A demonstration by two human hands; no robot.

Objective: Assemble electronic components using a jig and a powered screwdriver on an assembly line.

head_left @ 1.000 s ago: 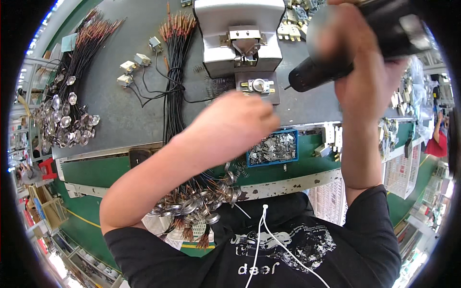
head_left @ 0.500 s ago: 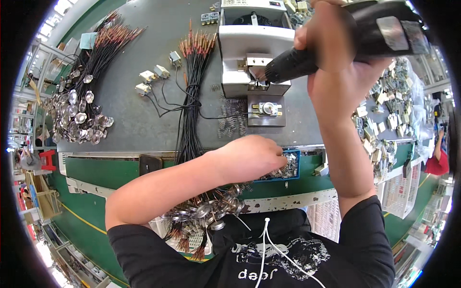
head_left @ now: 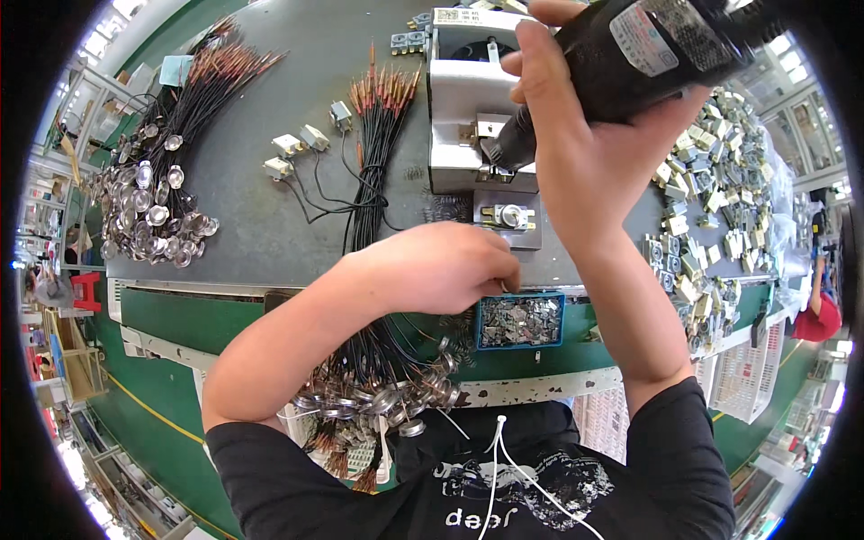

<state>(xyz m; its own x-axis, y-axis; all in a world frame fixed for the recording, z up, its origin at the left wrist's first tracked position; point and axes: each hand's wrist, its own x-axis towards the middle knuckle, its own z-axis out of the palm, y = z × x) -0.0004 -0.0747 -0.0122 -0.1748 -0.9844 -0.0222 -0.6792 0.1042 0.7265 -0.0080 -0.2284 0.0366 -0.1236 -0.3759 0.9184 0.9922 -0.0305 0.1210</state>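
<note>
My right hand [head_left: 585,126] is wrapped round a black power screwdriver [head_left: 621,67], its tip slanting down to the front of a white boxy machine [head_left: 454,135]. Just below, on a metal block [head_left: 531,236], lies a small thermostat-like part [head_left: 511,216] with a round centre and brass tabs. My left hand [head_left: 459,265] hovers between that block and a blue tray [head_left: 562,324] of small metal pieces [head_left: 517,321]. Its fingers are bent together; what they hold, if anything, is hidden. Close by stands a bundle of black wires [head_left: 367,180] with reddish ends.
Several white switch-like parts [head_left: 288,146] on wires lie left of the bundle. Another wire bundle with round metal caps [head_left: 153,216] lies at far left. More caps [head_left: 387,396] hang below the table edge. A pile of white parts [head_left: 711,198] covers the right side.
My left hand has lifted off the blue tray and moved left and away from me, uncovering the metal pieces. The screwdriver's rear has swung, while its tip stays by the machine front.
</note>
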